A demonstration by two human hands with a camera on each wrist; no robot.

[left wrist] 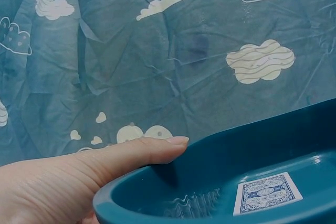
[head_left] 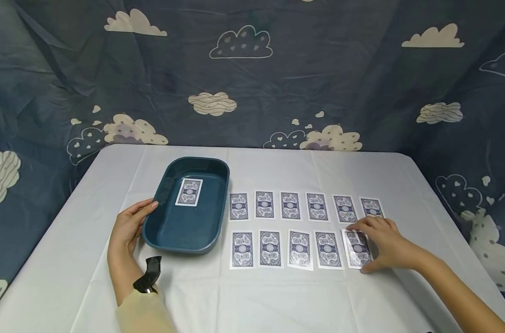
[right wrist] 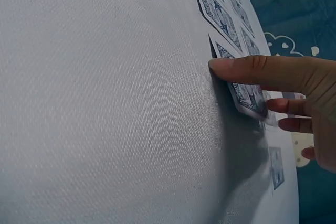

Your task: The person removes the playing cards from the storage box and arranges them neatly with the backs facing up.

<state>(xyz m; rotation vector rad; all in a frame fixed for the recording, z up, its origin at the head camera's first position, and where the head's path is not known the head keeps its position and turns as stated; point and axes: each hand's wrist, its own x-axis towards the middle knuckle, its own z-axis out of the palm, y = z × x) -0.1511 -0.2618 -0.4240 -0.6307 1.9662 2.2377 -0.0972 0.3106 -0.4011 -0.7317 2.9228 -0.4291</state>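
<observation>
My left hand (head_left: 130, 224) grips the left rim of a dark teal tray (head_left: 181, 236), thumb over the edge and the other fingers hidden beneath in the left wrist view. One playing card (head_left: 188, 192) lies back side up inside the tray. At the right end of the near row, my right hand (head_left: 383, 245) holds a blue-backed playing card (head_left: 357, 249) between thumb and fingertips. The thumb (right wrist: 226, 68) sits at the card's near edge, the fingers at its far edge.
Two rows of blue-backed playing cards lie on the white tablecloth (head_left: 277, 296), a far row (head_left: 290, 206) and a near row (head_left: 270, 249), right of the tray. A dark cloud-patterned cloth (head_left: 319, 83) hangs behind and at the sides. A black strap (head_left: 149, 275) circles the left wrist.
</observation>
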